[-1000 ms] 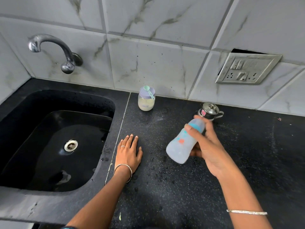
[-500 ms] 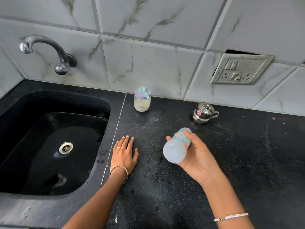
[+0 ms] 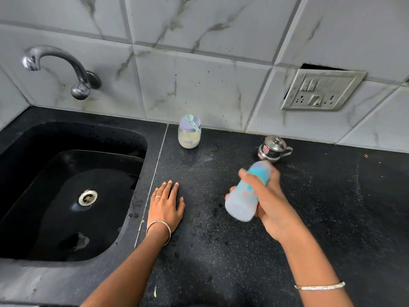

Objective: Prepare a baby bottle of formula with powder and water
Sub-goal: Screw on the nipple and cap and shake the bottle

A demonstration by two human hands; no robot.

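My right hand (image 3: pixel 273 209) grips a baby bottle (image 3: pixel 245 196) with a blue collar, tilted and blurred, above the black counter (image 3: pixel 221 251); milky liquid shows inside it. My left hand (image 3: pixel 166 206) rests flat on the counter beside the sink edge, fingers straight. At the back by the wall stands a small jar of pale powder (image 3: pixel 189 136) with a lilac lid and a green scoop (image 3: pixel 191 121) lying on top. A small steel lidded pot (image 3: pixel 273 149) stands behind the bottle.
A black sink (image 3: pixel 66 196) with a drain fills the left side, and a steel tap (image 3: pixel 57 67) juts from the tiled wall above it. A switch and socket plate (image 3: pixel 321 90) hangs loose on the wall at right. Water drops speckle the counter.
The bottle in my right hand has swung up and away, its blue top now pointing toward the steel pot. The left hand stays flat on the counter.
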